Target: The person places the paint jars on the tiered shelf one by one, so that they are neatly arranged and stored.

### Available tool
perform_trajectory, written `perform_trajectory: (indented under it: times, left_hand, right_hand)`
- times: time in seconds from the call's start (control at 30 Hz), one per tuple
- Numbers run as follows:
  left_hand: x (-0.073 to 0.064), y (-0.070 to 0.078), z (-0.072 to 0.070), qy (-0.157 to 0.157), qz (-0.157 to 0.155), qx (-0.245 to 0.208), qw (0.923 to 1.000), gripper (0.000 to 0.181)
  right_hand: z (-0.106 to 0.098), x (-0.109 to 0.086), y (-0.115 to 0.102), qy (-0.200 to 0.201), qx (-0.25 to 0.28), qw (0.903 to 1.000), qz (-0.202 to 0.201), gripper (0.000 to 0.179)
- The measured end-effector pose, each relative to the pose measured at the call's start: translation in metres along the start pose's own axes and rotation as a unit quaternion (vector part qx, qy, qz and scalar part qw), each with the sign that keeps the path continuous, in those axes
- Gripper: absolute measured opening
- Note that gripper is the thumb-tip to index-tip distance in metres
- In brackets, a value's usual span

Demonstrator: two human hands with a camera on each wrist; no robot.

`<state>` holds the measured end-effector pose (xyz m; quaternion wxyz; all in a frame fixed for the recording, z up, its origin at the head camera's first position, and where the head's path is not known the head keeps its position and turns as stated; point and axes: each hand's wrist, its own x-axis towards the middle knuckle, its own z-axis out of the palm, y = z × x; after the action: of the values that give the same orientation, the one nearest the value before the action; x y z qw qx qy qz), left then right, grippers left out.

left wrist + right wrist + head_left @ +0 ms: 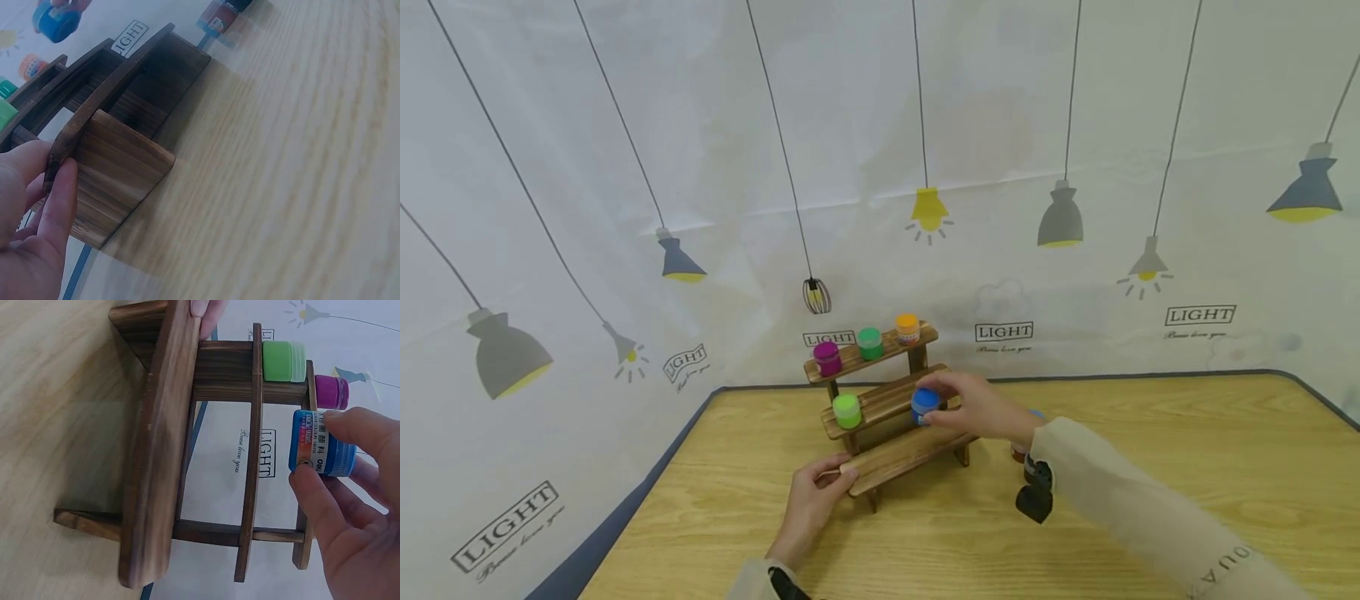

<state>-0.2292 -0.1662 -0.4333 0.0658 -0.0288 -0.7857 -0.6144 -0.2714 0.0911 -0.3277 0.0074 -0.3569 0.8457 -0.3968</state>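
A blue paint jar [315, 444] is pinched between the thumb and fingers of my right hand [981, 406], in front of the middle step of a three-step wooden shelf [902, 457]. My left hand [816, 496] grips the left end of the lowest step, thumb on top, as the left wrist view also shows. On the top step stand a purple jar [827, 359], a green jar [870, 343] and an orange jar [907, 329]. A light green jar [847, 411] sits at the left of the middle step.
Right of the shelf, a reddish-brown jar with a blue lid [217, 17] stands on the wooden table [700, 517], partly behind my right forearm in the head view. A dark jar is cut off beside it. A wall cloth [865, 125] printed with lamps hangs behind the table.
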Motion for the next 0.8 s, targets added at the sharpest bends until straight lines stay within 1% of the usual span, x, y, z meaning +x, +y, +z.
perform_trajectory:
  times: [0.2,0.3,0.37,0.6,0.8]
  left_hand:
    - [0.001,-0.001,-0.002,-0.006,-0.004,-0.003,1.0,0.035]
    - [0.001,0.0,-0.002,-0.009,0.0,-0.005,1.0,0.034]
    - [0.001,0.0,-0.002,-0.01,0.0,-0.005,0.9999,0.034]
    - [0.002,0.0,-0.002,-0.016,-0.002,-0.003,0.9999,0.035]
    - [0.0,0.0,-0.002,-0.013,-0.001,0.0,0.9999,0.035]
  right_hand:
    - [0.004,0.025,-0.002,0.01,0.011,0.9999,-0.005,0.04]
    - [0.007,0.036,-0.001,0.02,0.005,0.9998,-0.001,0.039]
    - [0.01,0.041,0.0,0.029,-0.011,0.9995,0.0,0.039]
    - [0.02,0.052,0.005,0.042,-0.013,0.999,0.009,0.041]
    - [0.029,0.054,0.011,0.054,-0.001,0.9983,0.023,0.039]
